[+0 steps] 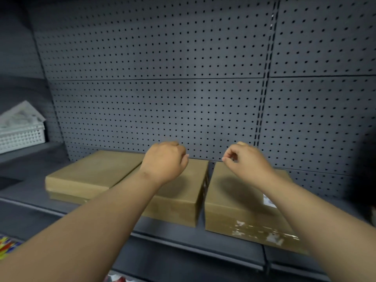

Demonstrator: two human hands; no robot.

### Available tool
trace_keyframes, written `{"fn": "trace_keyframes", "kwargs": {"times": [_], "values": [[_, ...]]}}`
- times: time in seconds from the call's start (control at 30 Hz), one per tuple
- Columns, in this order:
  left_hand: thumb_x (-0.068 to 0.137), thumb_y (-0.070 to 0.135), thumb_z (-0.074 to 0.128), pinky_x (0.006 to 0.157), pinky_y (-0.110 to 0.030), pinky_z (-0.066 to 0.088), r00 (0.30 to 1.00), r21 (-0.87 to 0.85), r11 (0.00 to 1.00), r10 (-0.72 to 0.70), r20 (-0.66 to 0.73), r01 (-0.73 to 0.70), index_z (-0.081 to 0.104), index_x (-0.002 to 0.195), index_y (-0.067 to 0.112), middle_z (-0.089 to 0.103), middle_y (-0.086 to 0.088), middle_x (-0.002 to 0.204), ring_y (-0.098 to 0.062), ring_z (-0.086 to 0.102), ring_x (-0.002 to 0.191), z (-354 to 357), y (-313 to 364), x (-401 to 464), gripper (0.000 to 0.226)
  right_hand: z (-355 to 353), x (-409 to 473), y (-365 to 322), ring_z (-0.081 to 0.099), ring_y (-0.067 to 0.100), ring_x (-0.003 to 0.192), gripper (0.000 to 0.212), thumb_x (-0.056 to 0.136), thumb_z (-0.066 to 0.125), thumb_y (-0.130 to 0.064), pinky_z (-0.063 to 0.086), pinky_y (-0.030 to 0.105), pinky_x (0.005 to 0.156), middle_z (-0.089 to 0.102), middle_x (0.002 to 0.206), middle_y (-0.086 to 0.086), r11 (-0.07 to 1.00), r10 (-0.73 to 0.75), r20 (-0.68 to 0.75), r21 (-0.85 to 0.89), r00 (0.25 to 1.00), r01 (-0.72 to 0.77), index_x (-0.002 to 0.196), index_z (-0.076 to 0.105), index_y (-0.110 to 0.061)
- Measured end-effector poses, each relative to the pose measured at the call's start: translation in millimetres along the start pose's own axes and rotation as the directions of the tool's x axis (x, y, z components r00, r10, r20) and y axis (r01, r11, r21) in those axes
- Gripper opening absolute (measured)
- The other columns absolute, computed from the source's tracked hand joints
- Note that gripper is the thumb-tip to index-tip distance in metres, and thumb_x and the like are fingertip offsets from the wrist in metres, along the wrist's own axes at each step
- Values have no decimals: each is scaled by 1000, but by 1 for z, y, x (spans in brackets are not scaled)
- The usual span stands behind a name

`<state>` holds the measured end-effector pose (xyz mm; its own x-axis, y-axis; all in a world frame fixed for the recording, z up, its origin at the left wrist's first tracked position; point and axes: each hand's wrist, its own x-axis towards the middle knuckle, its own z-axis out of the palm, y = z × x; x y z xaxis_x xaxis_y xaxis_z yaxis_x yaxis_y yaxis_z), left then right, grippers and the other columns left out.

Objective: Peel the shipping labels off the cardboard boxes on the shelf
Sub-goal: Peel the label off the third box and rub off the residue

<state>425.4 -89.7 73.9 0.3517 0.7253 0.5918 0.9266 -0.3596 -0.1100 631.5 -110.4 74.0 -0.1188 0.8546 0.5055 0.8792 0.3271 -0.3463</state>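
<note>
While both arms reach over the dark shelf (183, 239), neither hand looks like it's holding anything. The left hand (165, 159) is curled into a loose fist above the middle box (179, 198), fingers tucked together. The right hand (247, 159) hangs over the right box (240, 202) with thumb and forefinger tips nearly pinched; it's blurry, so I can't tell if they touch. A bit of white label (269, 200) peeks out beside the right forearm. A flatter box (91, 171) lies left, touching the middle one.

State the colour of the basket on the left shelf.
White basket, seen in the head view.
</note>
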Motion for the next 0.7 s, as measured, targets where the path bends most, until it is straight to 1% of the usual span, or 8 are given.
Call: {"fn": "trace_keyframes", "kwargs": {"times": [0.07,0.17,0.27,0.33,0.47,0.57,0.63,0.7], "values": [[97,35,36,71,-32,44,1000,-7,1000,14,15,-14,64,99,15,62,-2,95,-21,58,86,10,-13,0,35,14,4,-4,53,14,83,9,89,52,-27,40,28,70,50,88,-5,1000,24,7,-17,1000,-24,81,56,-24],[97,34,35,70,-32,44,998,-31,998,49,29,-48,64,100,14,62,-2,94,-20,58,85,25,-24,2,35,28,6,-4,54,15,86,10,89,51,-26,44,30,75,53,92,-4,996,74,-1,-45,997,-74,85,58,-22],[97,33,35,73,-32,44,994,-71,993,99,43,-96,63,100,14,62,-3,94,-21,58,86,36,-22,8,35,35,4,3,53,16,86,10,89,52,-25,41,29,73,53,92,-2,988,144,0,-58,990,-144,82,56,-21],[97,33,35,75,-32,43,989,-103,986,140,50,-135,63,100,14,62,-3,96,-22,58,89,43,-14,13,34,36,0,11,53,16,85,11,90,52,-26,41,28,72,52,91,-2,979,190,0,-78,982,-190,81,55,-20],[97,33,35,75,-31,42,979,-176,965,201,32,-192,63,100,15,62,-2,96,-20,57,90,57,11,24,33,28,-14,33,52,17,84,16,91,51,-27,41,25,65,54,93,-1,951,272,-9,-151,962,-270,89,60,-15],[97,34,35,73,-31,42,968,-217,948,247,36,-234,63,100,15,62,-1,95,-19,57,87,66,34,32,33,17,-24,55,56,21,86,13,89,52,-25,46,33,73,57,94,1,930,323,-22,-177,946,-321,84,60,-15],[97,33,35,74,-32,42,962,-247,936,270,47,-251,61,97,15,61,-2,93,-20,56,86,70,51,36,32,8,-32,70,56,20,88,13,88,53,-23,44,33,75,57,93,0,918,352,-11,-188,936,-348,85,62,-14],[96,32,35,76,-32,41,960,-279,928,274,61,-247,61,96,14,60,-2,93,-20,56,88,73,68,39,31,0,-39,84,55,20,86,13,89,52,-23,44,33,73,56,93,0,908,373,2,-208,928,-364,87,62,-14]]}}
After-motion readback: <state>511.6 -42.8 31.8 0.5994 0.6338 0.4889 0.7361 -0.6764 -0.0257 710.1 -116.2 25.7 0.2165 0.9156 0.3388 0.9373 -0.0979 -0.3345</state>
